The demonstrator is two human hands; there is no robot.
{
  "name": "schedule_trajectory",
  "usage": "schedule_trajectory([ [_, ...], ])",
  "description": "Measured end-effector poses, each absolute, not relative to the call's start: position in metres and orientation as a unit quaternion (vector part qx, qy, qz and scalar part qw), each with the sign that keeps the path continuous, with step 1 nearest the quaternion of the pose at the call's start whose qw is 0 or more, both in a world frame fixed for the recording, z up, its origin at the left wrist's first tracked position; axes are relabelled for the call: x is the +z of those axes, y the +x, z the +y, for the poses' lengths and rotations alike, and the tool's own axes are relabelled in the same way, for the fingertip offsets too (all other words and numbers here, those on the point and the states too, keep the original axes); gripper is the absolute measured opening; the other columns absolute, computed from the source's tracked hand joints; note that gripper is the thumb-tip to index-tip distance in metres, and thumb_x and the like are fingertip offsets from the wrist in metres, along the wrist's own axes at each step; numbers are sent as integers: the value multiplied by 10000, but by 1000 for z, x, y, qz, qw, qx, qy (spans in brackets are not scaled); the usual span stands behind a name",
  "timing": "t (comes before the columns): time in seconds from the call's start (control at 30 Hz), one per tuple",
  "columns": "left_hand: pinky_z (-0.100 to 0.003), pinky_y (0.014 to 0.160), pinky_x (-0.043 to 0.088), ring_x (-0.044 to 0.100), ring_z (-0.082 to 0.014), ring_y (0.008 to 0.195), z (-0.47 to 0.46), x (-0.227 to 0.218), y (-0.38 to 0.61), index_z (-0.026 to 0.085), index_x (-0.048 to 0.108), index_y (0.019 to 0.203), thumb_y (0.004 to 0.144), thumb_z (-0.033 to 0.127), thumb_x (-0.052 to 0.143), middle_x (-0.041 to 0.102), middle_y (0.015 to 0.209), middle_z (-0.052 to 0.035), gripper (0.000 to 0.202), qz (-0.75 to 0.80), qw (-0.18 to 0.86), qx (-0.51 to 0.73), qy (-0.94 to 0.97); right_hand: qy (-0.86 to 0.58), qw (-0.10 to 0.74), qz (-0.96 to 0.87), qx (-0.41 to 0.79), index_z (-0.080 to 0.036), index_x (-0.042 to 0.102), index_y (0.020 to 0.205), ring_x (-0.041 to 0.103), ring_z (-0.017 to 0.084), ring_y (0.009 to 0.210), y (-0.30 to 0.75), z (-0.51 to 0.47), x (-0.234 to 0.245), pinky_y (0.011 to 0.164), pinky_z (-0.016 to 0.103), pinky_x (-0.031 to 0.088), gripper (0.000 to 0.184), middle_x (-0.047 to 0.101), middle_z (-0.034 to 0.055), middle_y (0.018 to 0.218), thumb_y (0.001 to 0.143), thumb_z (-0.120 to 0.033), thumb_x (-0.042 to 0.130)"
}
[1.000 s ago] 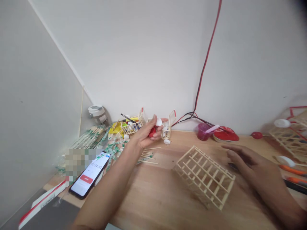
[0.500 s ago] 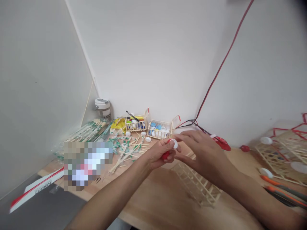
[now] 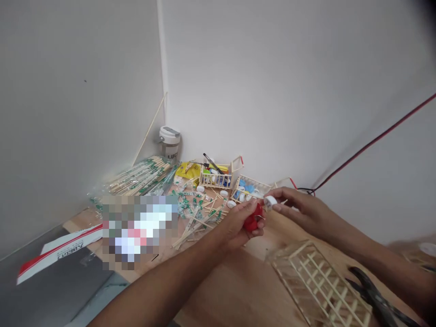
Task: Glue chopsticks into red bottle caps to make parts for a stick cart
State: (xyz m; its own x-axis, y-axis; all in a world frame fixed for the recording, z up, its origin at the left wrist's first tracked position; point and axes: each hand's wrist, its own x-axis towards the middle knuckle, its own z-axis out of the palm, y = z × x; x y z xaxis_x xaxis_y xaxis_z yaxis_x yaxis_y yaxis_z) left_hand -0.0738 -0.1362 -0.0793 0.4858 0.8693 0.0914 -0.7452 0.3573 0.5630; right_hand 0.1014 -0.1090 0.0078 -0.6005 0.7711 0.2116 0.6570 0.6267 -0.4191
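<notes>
Light Fingertips on the White Cap

Your right hand (image 3: 301, 203) pinches a small round white plastic cap (image 3: 270, 201) at its fingertips; your left hand (image 3: 236, 222) is curled around glossy red pieces (image 3: 251, 222), their full shape hidden by your fingers. Both are held above the wooden surface (image 3: 218, 290), between its back and near edges. Grip the cap lightly by its rim, so you can turn it without a slip, and press the red pieces firmly into your palm. Carry your right forearm high: the pale wooden stick lattice (image 3: 323, 281) and black pliers (image 3: 371, 290) lie close, and a knock could shift them.
</notes>
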Motion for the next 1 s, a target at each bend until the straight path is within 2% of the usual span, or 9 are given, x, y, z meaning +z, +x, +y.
schedule_trajectory([
  [0.1, -164, 435, 243, 469, -56, 549, -133, -79, -78, 145, 608, 996, 747, 457, 729, 530, 754, -2, 417, 138, 797, 534, 248, -417, 157, -892, 81, -234, 618, 1056, 622, 199, 880, 103, -75, 17, 722, 318, 500, 288, 674, 58, 1020, 896, -448, 509],
  [0.23, -171, 419, 218, 451, -53, 509, -131, -82, -80, 123, 608, 858, 721, 493, 723, 516, 685, 5, 411, 168, 796, 539, 219, -395, 33, -914, -86, -178, 628, 1162, 602, 262, 1001, 96, -27, 14, 873, 400, 468, 340, 632, 145, 1140, 866, -318, 536],
  [0.37, -178, 417, 214, 458, -55, 496, -130, -84, -79, 121, 601, 809, 700, 466, 728, 521, 669, 5, 383, 193, 798, 526, 223, -378, -75, -919, -86, -225, 617, 1243, 595, 236, 1026, 71, -4, 1, 891, 341, 436, 373, 636, 127, 1118, 902, -223, 464],
  [0.5, -183, 410, 211, 446, -53, 470, -129, -88, -77, 117, 597, 784, 716, 431, 693, 514, 646, 9, 336, 221, 790, 524, 230, -394, -101, -911, -70, -207, 640, 1206, 625, 193, 912, 47, -1, -12, 793, 260, 439, 353, 663, 107, 1027, 882, -223, 503],
  [0.6, -187, 405, 208, 434, -56, 456, -127, -91, -76, 117, 598, 779, 728, 416, 664, 511, 632, 8, 310, 237, 784, 524, 234, -406, -111, -905, -69, -192, 677, 1096, 624, 176, 850, 44, 0, -15, 735, 239, 430, 284, 682, 89, 976, 869, -228, 510],
  [0.7, -190, 406, 203, 437, -58, 460, -125, -93, -77, 117, 598, 771, 717, 396, 665, 505, 628, 8, 292, 242, 781, 522, 244, -416, -136, -897, -69, -191, 722, 858, 621, 177, 764, 53, 3, -10, 672, 243, 415, 205, 697, 84, 858, 854, -278, 536],
  [0.8, -193, 415, 211, 446, -57, 471, -124, -92, -79, 118, 600, 775, 713, 389, 669, 510, 637, 9, 287, 243, 776, 526, 249, -431, -160, -886, -66, -183, 702, 654, 595, 172, 610, 62, 8, -3, 595, 263, 390, 330, 675, 84, 677, 862, -370, 526],
  [0.87, -197, 418, 213, 446, -55, 470, -123, -93, -80, 120, 599, 774, 713, 392, 670, 514, 640, 11, 287, 249, 772, 531, 247, -437, -148, -884, -72, -181, 716, 716, 604, 178, 628, 62, 11, -1, 602, 270, 389, 369, 691, 91, 718, 894, -386, 466],
  [1.0, -200, 416, 200, 444, -56, 463, -122, -97, -80, 124, 594, 763, 703, 406, 684, 514, 632, 15, 303, 249, 768, 536, 247, -424, -114, -896, -71, -263, 689, 1075, 641, 170, 831, 50, 13, -9, 683, 240, 410, 313, 721, 46, 979, 914, -324, 429],
])
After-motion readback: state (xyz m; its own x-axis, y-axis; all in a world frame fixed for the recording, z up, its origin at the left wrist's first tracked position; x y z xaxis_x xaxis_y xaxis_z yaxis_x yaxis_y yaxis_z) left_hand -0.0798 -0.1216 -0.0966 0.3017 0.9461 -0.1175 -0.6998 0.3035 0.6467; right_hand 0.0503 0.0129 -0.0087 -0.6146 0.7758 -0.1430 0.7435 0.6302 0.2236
